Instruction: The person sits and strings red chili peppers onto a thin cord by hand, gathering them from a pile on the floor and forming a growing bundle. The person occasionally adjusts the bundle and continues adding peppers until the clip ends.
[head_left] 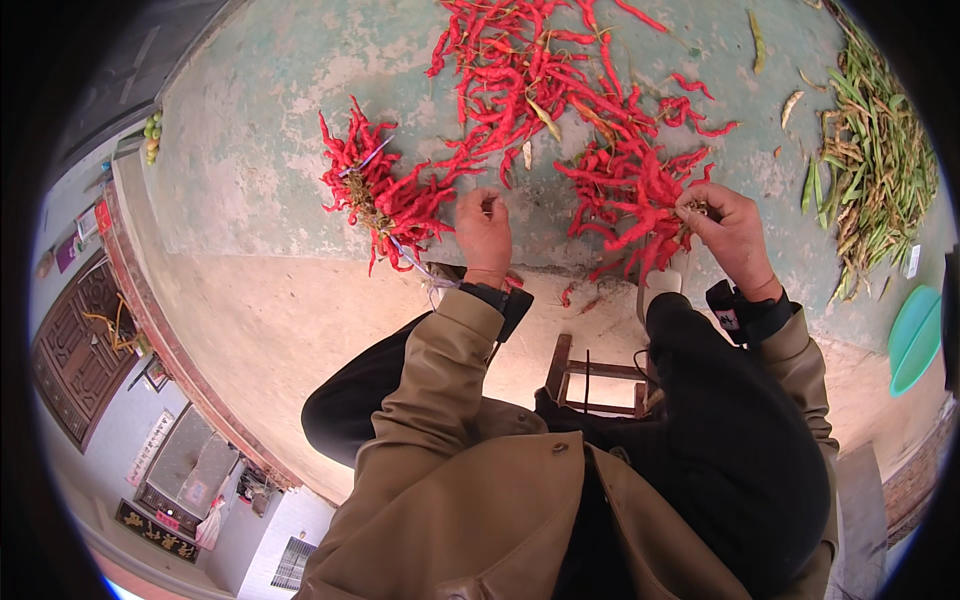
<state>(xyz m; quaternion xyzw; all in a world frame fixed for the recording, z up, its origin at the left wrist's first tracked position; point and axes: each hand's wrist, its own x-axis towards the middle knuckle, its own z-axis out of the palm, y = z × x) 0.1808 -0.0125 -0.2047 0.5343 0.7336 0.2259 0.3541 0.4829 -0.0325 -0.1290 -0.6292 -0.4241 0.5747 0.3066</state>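
Note:
My right hand pinches the stem end of a bunch of red chili peppers, whose long wrinkled pods fan out to the left of my fingers. My left hand is closed with its fingers curled; whether anything small is in it I cannot make out. Just left of it lies a tied bundle of red chili peppers, stems gathered in the middle and bound with a thin pale purple string. Beyond both hands, a loose heap of red chili peppers spreads over the worn green-grey surface.
A pile of green and yellowing bean pods lies at the far right, with a turquoise basin below it. A wooden stool frame stands between my legs. Several green fruits sit at the far left edge.

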